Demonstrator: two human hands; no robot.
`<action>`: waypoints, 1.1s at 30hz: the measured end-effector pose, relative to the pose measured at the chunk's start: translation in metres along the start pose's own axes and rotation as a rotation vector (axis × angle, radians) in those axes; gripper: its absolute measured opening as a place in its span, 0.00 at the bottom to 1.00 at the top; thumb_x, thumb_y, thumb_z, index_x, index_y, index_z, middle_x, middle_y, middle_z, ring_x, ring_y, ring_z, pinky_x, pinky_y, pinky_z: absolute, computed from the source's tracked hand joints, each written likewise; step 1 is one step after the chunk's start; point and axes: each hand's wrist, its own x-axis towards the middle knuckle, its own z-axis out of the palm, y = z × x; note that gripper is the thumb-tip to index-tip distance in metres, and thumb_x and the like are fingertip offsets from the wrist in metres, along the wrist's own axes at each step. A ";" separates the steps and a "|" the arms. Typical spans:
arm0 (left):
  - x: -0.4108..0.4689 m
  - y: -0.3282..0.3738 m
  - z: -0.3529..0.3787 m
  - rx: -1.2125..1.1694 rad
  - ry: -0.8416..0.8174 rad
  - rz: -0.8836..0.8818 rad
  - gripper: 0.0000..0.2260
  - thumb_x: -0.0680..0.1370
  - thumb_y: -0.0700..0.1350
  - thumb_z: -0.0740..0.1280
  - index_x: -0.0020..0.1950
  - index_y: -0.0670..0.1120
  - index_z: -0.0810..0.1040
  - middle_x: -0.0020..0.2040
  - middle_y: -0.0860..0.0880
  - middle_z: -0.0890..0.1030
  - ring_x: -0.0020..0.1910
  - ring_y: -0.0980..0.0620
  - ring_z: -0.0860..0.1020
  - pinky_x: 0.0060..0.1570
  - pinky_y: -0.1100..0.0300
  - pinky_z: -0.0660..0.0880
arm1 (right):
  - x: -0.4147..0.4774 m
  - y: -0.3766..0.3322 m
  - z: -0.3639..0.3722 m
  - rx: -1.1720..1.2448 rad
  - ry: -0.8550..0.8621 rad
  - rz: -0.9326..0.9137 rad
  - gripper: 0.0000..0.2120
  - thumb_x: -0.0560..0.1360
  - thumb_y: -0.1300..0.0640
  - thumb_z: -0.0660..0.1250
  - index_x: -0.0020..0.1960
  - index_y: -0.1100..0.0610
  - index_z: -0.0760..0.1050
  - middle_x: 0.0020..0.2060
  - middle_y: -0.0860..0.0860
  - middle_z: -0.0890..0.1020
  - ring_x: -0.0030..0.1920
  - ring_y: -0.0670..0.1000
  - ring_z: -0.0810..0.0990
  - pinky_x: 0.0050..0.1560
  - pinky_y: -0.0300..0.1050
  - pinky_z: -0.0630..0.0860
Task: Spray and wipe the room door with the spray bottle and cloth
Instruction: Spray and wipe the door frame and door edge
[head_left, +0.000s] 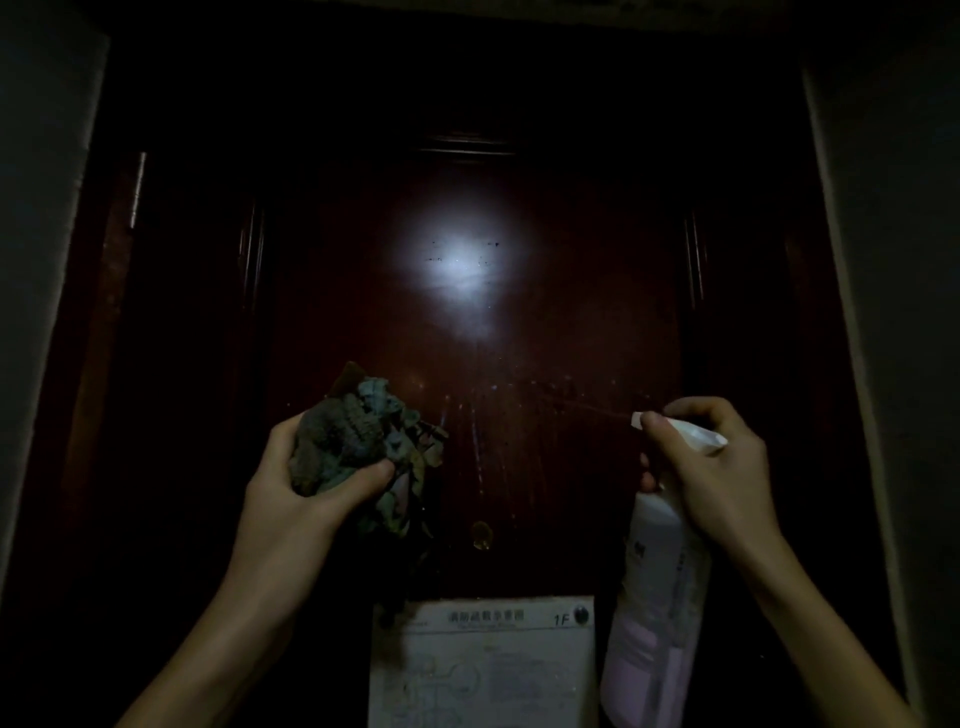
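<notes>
Head view, setting: dim room, most surfaces in deep shadow.
Door: dark reddish-brown wooden panelled door (545, 322), filling the centre of the frame; a bright round glare sits on its middle panel, and pale streaks and droplets show on the wood below the glare, between the two hands.
Left hand: left hand (306, 483), raised in front of the door's lower left part, fingers and thumb curled tight around the cloth.
Cloth: crumpled grey-blue and brownish rag (358, 441), bunched in the left hand, loose folds hanging below the thumb; whether it touches the door cannot be told.
Right hand: right hand (722, 467), wrapped around the neck and trigger head of the spray bottle, index finger up by the nozzle.
Spray bottle: white plastic trigger spray bottle with a pale pink lower body (660, 597), held at lower right, body hanging downward, nozzle pointing left toward the door.
Notice: white printed paper sheet marked "1F" (483, 670), fixed low on the door, between the forearms.
Walls: pale grey walls (41, 208) flanking the door frame on both sides.
</notes>
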 end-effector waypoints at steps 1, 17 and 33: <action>0.003 -0.001 -0.003 -0.010 -0.006 -0.001 0.25 0.70 0.42 0.75 0.63 0.57 0.73 0.55 0.53 0.81 0.52 0.55 0.81 0.45 0.59 0.76 | -0.001 0.000 0.002 -0.014 0.012 -0.008 0.06 0.75 0.60 0.70 0.50 0.59 0.75 0.32 0.58 0.81 0.28 0.48 0.81 0.27 0.40 0.78; 0.031 -0.020 -0.055 -0.126 -0.032 0.000 0.25 0.69 0.41 0.76 0.63 0.55 0.75 0.55 0.53 0.83 0.52 0.55 0.82 0.53 0.54 0.78 | -0.018 -0.021 0.047 -0.228 0.096 -0.119 0.12 0.74 0.57 0.71 0.56 0.57 0.75 0.43 0.49 0.83 0.40 0.41 0.84 0.43 0.37 0.80; 0.032 -0.033 -0.089 -0.145 -0.079 0.013 0.25 0.69 0.42 0.76 0.63 0.57 0.75 0.55 0.54 0.83 0.51 0.58 0.82 0.49 0.56 0.79 | -0.050 -0.022 0.075 -0.329 0.130 -0.157 0.08 0.74 0.56 0.71 0.51 0.56 0.75 0.42 0.45 0.80 0.37 0.31 0.79 0.35 0.28 0.75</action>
